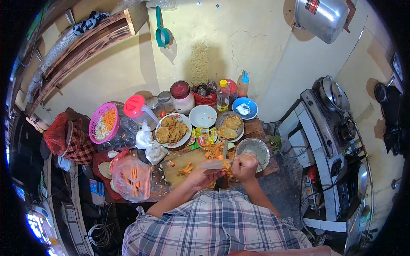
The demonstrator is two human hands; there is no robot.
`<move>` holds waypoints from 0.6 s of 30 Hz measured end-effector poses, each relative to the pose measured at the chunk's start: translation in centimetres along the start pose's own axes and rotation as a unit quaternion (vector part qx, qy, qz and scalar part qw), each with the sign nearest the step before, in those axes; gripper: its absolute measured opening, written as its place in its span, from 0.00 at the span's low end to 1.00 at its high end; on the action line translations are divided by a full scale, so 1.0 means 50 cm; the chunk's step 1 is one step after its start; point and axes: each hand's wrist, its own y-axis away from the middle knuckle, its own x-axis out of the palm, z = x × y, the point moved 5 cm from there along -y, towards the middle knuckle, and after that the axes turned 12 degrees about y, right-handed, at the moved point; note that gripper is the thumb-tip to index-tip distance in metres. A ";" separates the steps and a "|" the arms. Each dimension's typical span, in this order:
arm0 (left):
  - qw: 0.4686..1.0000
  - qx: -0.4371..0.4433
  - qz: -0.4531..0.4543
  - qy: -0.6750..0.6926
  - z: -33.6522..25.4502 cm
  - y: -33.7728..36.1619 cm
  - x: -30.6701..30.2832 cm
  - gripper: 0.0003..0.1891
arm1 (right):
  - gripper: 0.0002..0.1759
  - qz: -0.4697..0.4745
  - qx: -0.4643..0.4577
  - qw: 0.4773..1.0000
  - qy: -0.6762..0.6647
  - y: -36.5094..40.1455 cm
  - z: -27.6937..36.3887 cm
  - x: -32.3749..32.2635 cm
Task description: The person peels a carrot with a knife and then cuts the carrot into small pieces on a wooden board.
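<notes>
My left hand [204,175] and my right hand [244,166] meet over the right end of a wooden cutting board [175,175]. The right hand is closed on a knife [215,163] whose pale blade points left. The left hand grips a carrot [226,167] under the blade, mostly hidden by fingers. Cut carrot pieces [186,168] lie on the board, and a pile of carrot strips [215,150] sits just beyond the hands. A metal bowl [253,149] stands right behind the right hand.
Behind the board are a plate of fritters [173,129], a second dish of fritters [229,124], a white bowl [203,115], a blue bowl [244,107], jars and bottles. A bag of carrots [132,177] lies left, a pink basket [103,123] further left. A stove [329,123] stands right.
</notes>
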 end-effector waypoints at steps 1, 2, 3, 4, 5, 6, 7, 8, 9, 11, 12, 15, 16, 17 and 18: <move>1.000 -0.002 -0.004 0.012 -0.003 0.004 0.009 0.11 | 0.14 0.002 -0.004 1.000 0.005 -0.003 0.001 -0.003; 1.000 -0.003 -0.007 0.024 -0.006 0.005 0.014 0.12 | 0.14 0.003 -0.009 1.000 0.011 -0.006 0.001 -0.005; 1.000 -0.003 -0.006 0.023 -0.007 0.005 0.014 0.12 | 0.14 0.001 -0.009 1.000 0.011 -0.004 -0.004 -0.003; 1.000 0.000 -0.002 0.018 -0.009 0.006 0.014 0.13 | 0.14 -0.004 -0.005 1.000 0.011 0.001 -0.012 0.000; 1.000 0.002 0.002 0.013 -0.009 0.007 0.014 0.14 | 0.14 -0.009 0.000 1.000 0.011 0.005 -0.018 0.002; 1.000 0.002 0.001 0.013 -0.008 0.006 0.013 0.14 | 0.14 -0.008 0.000 1.000 0.010 0.005 -0.017 0.004; 1.000 0.008 -0.002 0.013 -0.009 0.005 0.012 0.15 | 0.14 -0.014 -0.003 1.000 0.012 0.004 -0.014 0.006; 1.000 0.013 -0.005 0.013 -0.009 0.004 0.012 0.15 | 0.14 -0.019 -0.005 1.000 0.014 0.004 -0.013 0.006; 1.000 0.012 -0.006 0.013 -0.008 0.004 0.013 0.15 | 0.14 -0.019 -0.004 1.000 0.014 0.005 -0.013 0.005; 1.000 0.006 0.005 0.012 -0.012 0.004 0.018 0.15 | 0.14 -0.028 0.002 1.000 0.004 0.001 -0.014 0.004; 1.000 0.008 0.006 0.011 -0.017 0.006 0.020 0.15 | 0.14 -0.029 0.000 1.000 0.002 0.001 -0.016 0.005; 1.000 -0.020 -0.002 0.001 -0.012 0.008 0.022 0.15 | 0.14 -0.028 0.009 0.999 0.024 0.006 -0.024 0.003; 1.000 -0.017 -0.009 -0.003 -0.009 0.009 0.023 0.15 | 0.14 -0.028 0.005 0.999 0.021 0.004 -0.019 0.006; 1.000 -0.013 -0.017 -0.007 -0.006 0.009 0.022 0.15 | 0.15 -0.026 0.002 0.999 0.019 0.002 -0.013 0.009; 1.000 -0.013 -0.018 -0.007 0.001 0.009 0.021 0.15 | 0.15 -0.026 0.002 1.000 0.018 0.000 -0.010 0.013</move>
